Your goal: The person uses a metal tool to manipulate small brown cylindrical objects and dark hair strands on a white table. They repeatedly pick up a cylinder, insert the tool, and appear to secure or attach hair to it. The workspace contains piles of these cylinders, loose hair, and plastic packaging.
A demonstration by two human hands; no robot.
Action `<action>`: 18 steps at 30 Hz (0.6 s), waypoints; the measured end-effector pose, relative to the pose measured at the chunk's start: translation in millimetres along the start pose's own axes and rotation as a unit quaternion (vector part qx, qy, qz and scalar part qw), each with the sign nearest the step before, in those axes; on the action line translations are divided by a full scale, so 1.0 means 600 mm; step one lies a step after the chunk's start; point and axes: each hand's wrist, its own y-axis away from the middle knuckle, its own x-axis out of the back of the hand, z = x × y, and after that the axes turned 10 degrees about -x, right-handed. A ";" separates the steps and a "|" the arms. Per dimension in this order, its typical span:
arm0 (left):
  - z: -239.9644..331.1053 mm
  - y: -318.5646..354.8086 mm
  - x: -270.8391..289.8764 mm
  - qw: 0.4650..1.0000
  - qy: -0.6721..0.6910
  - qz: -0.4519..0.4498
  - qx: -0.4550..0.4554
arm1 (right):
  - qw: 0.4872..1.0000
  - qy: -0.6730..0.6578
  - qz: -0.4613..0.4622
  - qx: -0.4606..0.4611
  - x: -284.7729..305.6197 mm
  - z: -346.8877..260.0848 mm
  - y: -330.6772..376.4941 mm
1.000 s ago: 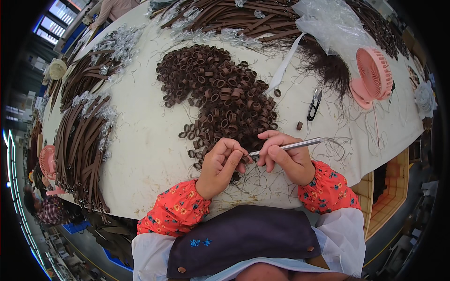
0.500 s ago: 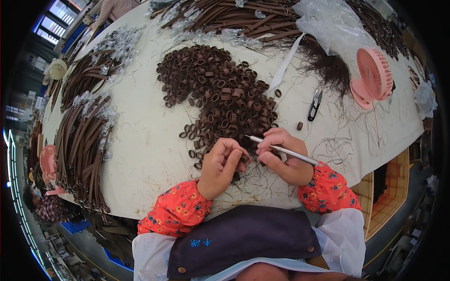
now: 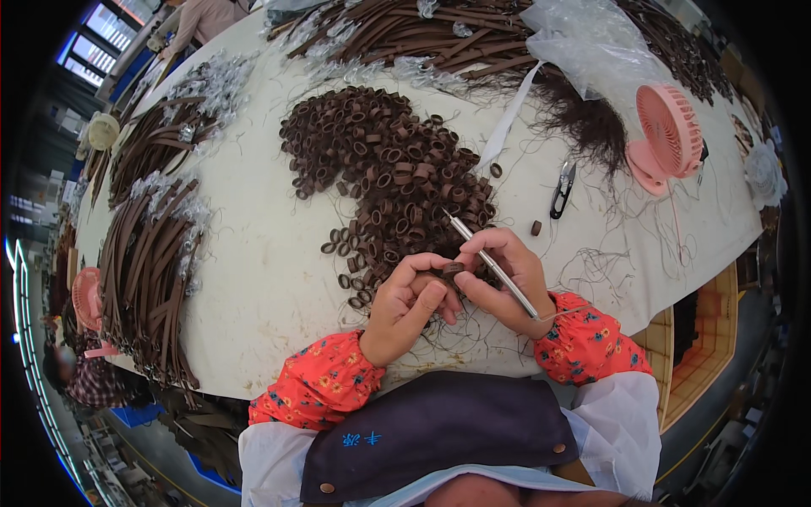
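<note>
A small brown strap loop (image 3: 454, 268) sits between the fingertips of both hands, in front of a big heap of similar loops (image 3: 397, 160). My left hand (image 3: 410, 300) is closed, its curled fingers against the loop from the left. My right hand (image 3: 511, 270) grips a slim silver pen-like tool (image 3: 498, 275); its thumb and forefinger reach the loop too. The tool's thin tip points up and left over the heap, away from the held loop. Fingers partly hide the loop, so which hand bears it is hard to see.
Black thread snips (image 3: 563, 190) and a stray loop (image 3: 536, 228) lie right of the heap. Beyond them stands a pink fan (image 3: 667, 135). Brown straps (image 3: 152, 270) are piled at left and more straps (image 3: 414, 38) at the far side. Loose threads litter the white table (image 3: 262, 253).
The tool has swung steeper, its tip rising away from my left fingers. The loop now shows between my hands, and my right fingers have come closer to it.
</note>
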 end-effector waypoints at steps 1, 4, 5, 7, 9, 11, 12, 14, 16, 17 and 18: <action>-0.003 0.002 0.003 1.000 -0.018 -0.014 0.009 | 1.000 -0.001 -0.012 -0.011 0.002 0.000 0.001; -0.007 0.001 0.005 0.998 -0.059 0.028 -0.018 | 0.994 -0.067 -0.044 -0.072 -0.001 -0.005 0.004; -0.005 0.001 0.005 0.998 -0.053 0.039 -0.011 | 0.995 -0.059 -0.046 -0.067 0.000 -0.004 0.004; 0.000 0.002 0.006 0.997 -0.040 0.062 0.004 | 0.996 -0.042 -0.048 -0.058 0.001 0.001 0.003; 0.007 0.000 0.006 0.996 -0.060 0.067 0.010 | 0.996 -0.038 -0.058 -0.054 0.002 -0.007 0.002; 0.010 -0.003 0.008 0.995 -0.069 0.074 0.017 | 0.997 -0.029 -0.050 -0.044 0.004 -0.008 0.001; 0.011 -0.003 0.010 0.994 -0.069 0.078 0.022 | 0.998 -0.022 -0.036 -0.036 0.007 -0.007 0.002; 0.013 -0.004 0.012 0.993 -0.076 0.088 0.022 | 1.000 -0.012 -0.009 -0.023 0.011 -0.011 0.002; 0.014 -0.004 0.014 0.991 -0.089 0.099 0.013 | 1.000 -0.006 0.020 -0.014 0.016 -0.030 0.002; 0.014 -0.004 0.016 0.990 -0.096 0.099 0.018 | 0.999 0.009 0.030 0.011 0.020 -0.031 0.003; 0.014 -0.004 0.020 0.990 -0.102 0.099 0.024 | 1.000 -0.010 0.018 0.008 0.024 -0.031 0.004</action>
